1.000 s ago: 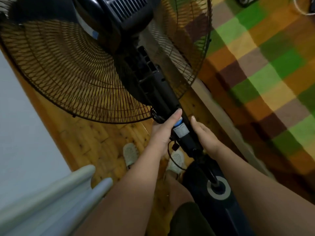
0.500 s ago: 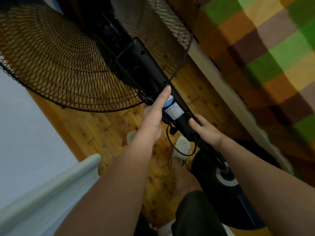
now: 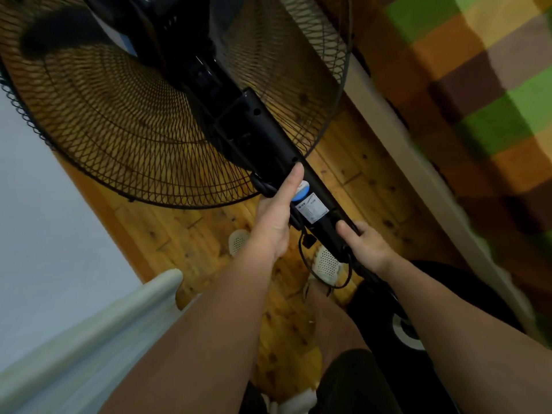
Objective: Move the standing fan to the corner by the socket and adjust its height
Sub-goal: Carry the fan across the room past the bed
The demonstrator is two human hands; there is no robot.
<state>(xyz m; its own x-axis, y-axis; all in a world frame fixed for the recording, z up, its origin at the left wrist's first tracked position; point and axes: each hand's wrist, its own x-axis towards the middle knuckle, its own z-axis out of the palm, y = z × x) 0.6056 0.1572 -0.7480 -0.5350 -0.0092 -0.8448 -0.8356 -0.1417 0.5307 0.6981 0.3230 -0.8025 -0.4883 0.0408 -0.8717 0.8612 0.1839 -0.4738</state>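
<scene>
The wooden floor (image 3: pixel 185 234) runs between a white wall (image 3: pixel 44 234) and a checked bed cover (image 3: pixel 478 100). Over it is the black standing fan (image 3: pixel 263 135) (base near the person's feet). The left hand (image 3: pixel 274 222) grips its column by the label (image 3: pixel 312 210); the right hand (image 3: pixel 367 243) grasps lower.

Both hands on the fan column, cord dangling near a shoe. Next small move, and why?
Probably ease the fan a little forward before stepping: left hand and right hand both grip the column, but the cord hangs across the white shoe and the base sits close beside that leg, so a step might snag.
</scene>
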